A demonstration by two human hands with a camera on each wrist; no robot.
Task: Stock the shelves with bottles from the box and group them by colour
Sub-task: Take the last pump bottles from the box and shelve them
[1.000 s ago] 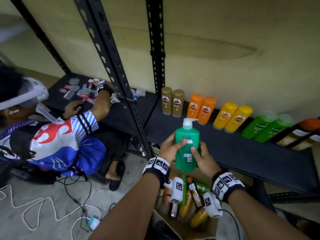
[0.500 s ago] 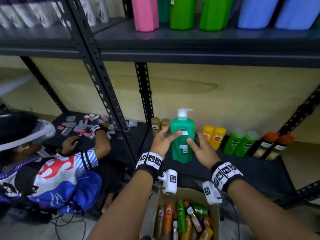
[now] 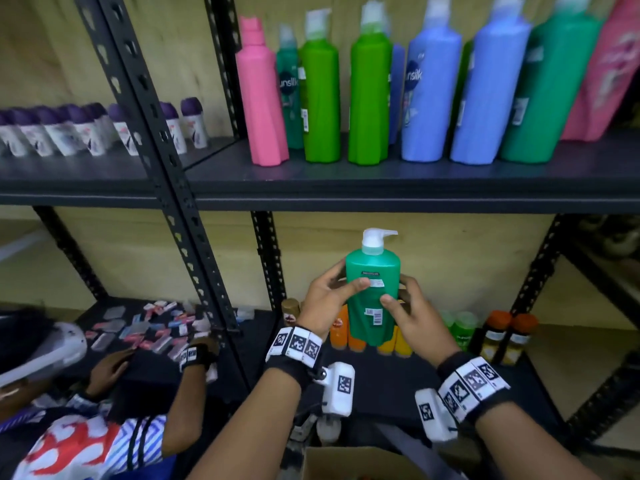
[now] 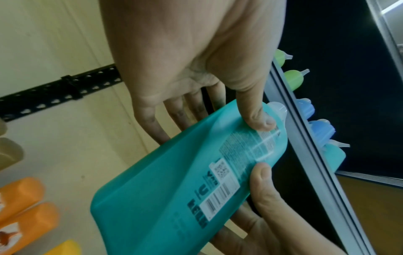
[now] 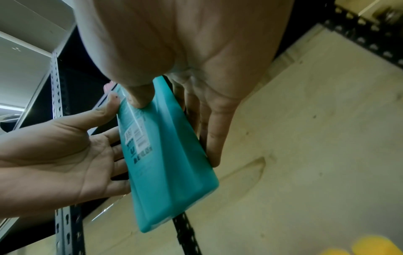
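Since a second ago we have lifted the teal pump bottle (image 3: 373, 292) from just above the box (image 3: 346, 462) to below the upper shelf (image 3: 381, 183), where tall bottles (image 3: 320, 98) now show. Our left hand (image 3: 323, 299) and right hand (image 3: 414, 315) each form a grip clasping it, thumbs on the label, fingers behind. It stands upright between them, pump at 12 o'clock, left hand at 9, right at 3.

Your teal-green pump bottle (image 3: 373, 292) stands upright, white pump nozzle pointing to 3 o'clock, back label facing you. It sits, seemingly unsupported by any shelf, at 6 o'clock from the upper shelf (image 3: 381, 183).
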